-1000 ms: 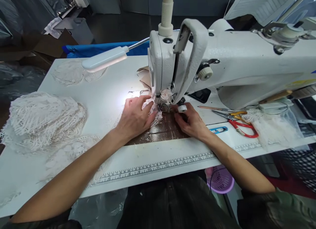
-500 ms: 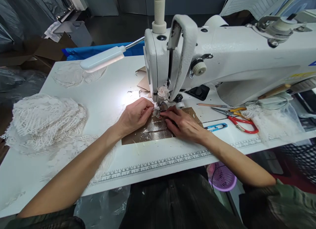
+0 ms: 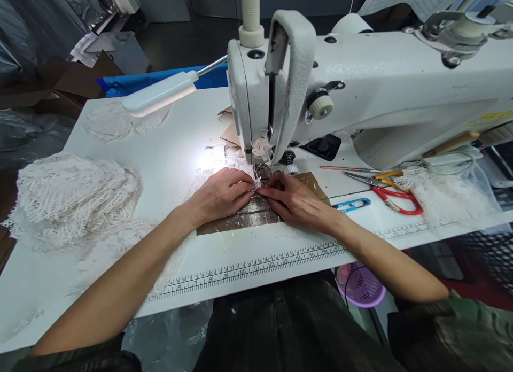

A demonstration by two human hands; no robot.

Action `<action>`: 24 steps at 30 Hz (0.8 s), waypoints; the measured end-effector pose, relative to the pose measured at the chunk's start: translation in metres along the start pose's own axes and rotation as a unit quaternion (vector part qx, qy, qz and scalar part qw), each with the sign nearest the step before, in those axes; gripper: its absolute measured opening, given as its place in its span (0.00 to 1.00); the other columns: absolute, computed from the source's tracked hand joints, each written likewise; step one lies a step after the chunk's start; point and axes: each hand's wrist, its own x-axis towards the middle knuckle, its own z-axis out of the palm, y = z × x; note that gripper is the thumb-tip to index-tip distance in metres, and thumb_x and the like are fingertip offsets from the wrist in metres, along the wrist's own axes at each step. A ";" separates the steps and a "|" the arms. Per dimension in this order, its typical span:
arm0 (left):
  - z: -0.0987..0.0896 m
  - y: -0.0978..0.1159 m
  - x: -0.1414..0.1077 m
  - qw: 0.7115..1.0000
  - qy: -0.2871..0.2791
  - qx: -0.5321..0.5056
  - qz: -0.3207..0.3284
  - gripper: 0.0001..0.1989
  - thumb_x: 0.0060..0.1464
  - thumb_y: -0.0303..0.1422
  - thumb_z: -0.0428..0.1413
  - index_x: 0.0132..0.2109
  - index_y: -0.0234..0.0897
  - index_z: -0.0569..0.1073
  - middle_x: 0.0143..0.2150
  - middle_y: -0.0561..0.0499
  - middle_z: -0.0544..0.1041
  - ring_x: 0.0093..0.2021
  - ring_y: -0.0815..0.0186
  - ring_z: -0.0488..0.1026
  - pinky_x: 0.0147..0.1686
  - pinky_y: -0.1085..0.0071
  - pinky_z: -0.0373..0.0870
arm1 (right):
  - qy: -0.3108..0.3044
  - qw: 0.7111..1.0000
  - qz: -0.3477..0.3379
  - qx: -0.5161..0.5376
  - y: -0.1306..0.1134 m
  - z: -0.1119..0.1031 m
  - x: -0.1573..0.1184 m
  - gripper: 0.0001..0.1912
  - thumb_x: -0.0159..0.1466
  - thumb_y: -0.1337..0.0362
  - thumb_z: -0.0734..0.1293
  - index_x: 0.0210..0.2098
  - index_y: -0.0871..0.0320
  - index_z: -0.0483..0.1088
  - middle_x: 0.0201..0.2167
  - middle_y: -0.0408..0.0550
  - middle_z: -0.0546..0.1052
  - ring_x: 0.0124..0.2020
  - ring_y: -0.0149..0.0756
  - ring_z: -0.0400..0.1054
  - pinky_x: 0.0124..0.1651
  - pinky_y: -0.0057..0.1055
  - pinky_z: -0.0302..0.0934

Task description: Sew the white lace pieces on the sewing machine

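Under the head of a white sewing machine (image 3: 252, 102), both hands meet just in front of the presser foot (image 3: 259, 171). My left hand (image 3: 224, 195) is closed in a pinch on the left side of a small piece of white lace (image 3: 257, 186). From the right, my right hand (image 3: 294, 201) pinches the same lace, thumb and forefinger together. Most of the piece is covered by my fingers. Beneath them lies a shiny brown sheet (image 3: 256, 218) on the white table. A pale fabric flower (image 3: 261, 147) is fixed to the machine head.
A big heap of white lace (image 3: 72, 195) fills the left side. Red-handled scissors (image 3: 395, 198), a blue thread snipper (image 3: 352, 204) and a pencil-like stick (image 3: 348, 169) lie on the right. A lamp (image 3: 160, 94) hangs low at the left. A printed ruler (image 3: 256, 271) runs along the front edge.
My left hand has moved slightly down and right, bringing the fingertips of both hands together. The lace between them is now more covered. The camera view has shifted a little.
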 end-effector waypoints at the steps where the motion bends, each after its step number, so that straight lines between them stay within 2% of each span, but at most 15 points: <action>1: 0.000 0.000 0.000 1.000 0.001 0.007 -0.002 0.07 0.61 0.27 0.53 0.38 0.35 0.76 0.40 0.45 0.81 0.38 0.63 0.77 0.37 0.63 0.76 | -0.002 1.000 0.004 0.006 0.000 -0.001 0.000 0.17 0.68 0.67 0.60 0.54 0.56 0.73 0.44 0.56 0.69 0.46 0.44 0.66 0.52 0.45 0.68; 6: 0.001 0.003 0.001 0.999 0.018 0.040 -0.006 0.07 0.61 0.26 0.54 0.38 0.37 0.76 0.39 0.46 0.81 0.36 0.64 0.77 0.36 0.63 0.75 | 0.012 0.997 0.043 0.070 0.001 -0.006 -0.001 0.18 0.67 0.68 0.61 0.53 0.56 0.74 0.47 0.55 0.71 0.47 0.40 0.69 0.55 0.43 0.67; 11: 0.004 0.003 0.001 0.997 0.042 0.065 0.006 0.07 0.61 0.27 0.54 0.38 0.36 0.77 0.37 0.47 0.81 0.33 0.64 0.76 0.32 0.65 0.74 | 0.077 0.984 0.109 0.119 0.005 -0.012 0.000 0.15 0.65 0.70 0.61 0.45 0.58 0.78 0.40 0.50 0.77 0.38 0.34 0.71 0.44 0.35 0.69; 17: 0.004 0.004 0.001 0.998 -0.023 0.061 -0.001 0.11 0.63 0.28 0.50 0.37 0.36 0.78 0.38 0.46 0.81 0.35 0.63 0.77 0.35 0.63 0.76 | 0.110 0.980 0.124 0.114 0.008 -0.013 0.004 0.15 0.63 0.71 0.61 0.43 0.57 0.78 0.34 0.47 0.77 0.35 0.34 0.71 0.41 0.34 0.67; 21: 0.001 0.005 0.000 0.998 -0.030 0.063 0.002 0.10 0.64 0.29 0.50 0.39 0.35 0.77 0.40 0.45 0.81 0.38 0.63 0.77 0.37 0.62 0.75 | 0.114 0.984 0.115 0.078 0.011 -0.039 -0.001 0.13 0.64 0.68 0.61 0.41 0.57 0.78 0.35 0.50 0.79 0.38 0.38 0.72 0.44 0.37 0.68; 24: 0.002 0.003 -0.001 0.998 -0.013 0.066 0.020 0.09 0.64 0.29 0.51 0.41 0.34 0.75 0.41 0.43 0.80 0.39 0.62 0.76 0.37 0.62 0.75 | 0.089 0.988 0.123 0.014 0.012 -0.070 -0.025 0.15 0.66 0.66 0.61 0.46 0.58 0.77 0.41 0.53 0.79 0.43 0.43 0.73 0.48 0.41 0.68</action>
